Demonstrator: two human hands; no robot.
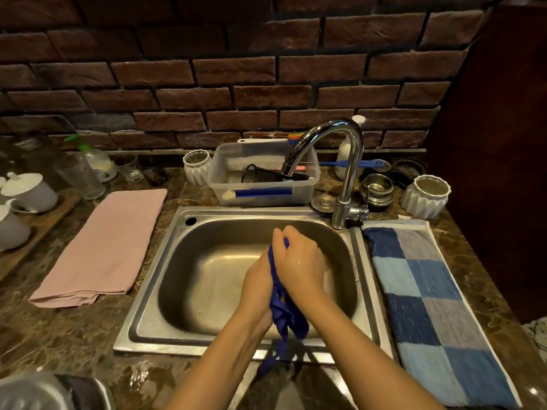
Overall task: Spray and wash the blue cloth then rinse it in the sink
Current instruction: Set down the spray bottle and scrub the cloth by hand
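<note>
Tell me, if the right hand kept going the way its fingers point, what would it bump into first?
The right hand points up and away, toward the back of the sink. Past the blue cloth it grips, it would probably meet the sink's back wall first, then the clear plastic tub behind. Depth is hard to judge.

Sink: brushed metal, satin finish, with dull reflections in the basin. Tap: polished chrome metal, mirror-glossy. Desk: mottled brown stone, smooth and polished, with a wet gloss at the near edge. Wall: dark red brick, rough and matt. Blue cloth: thin woven fabric, wrinkled, dark and wet-looking. Pink towel: soft cloth, matt, folded flat. Checked towel: coarse-textured cloth, matt. Tub: translucent plastic, smooth. Two ribbed pots: white ceramic, matt. Lidded bowls: white ceramic, glossy. Tray under the bowls: wood, matt.
</note>
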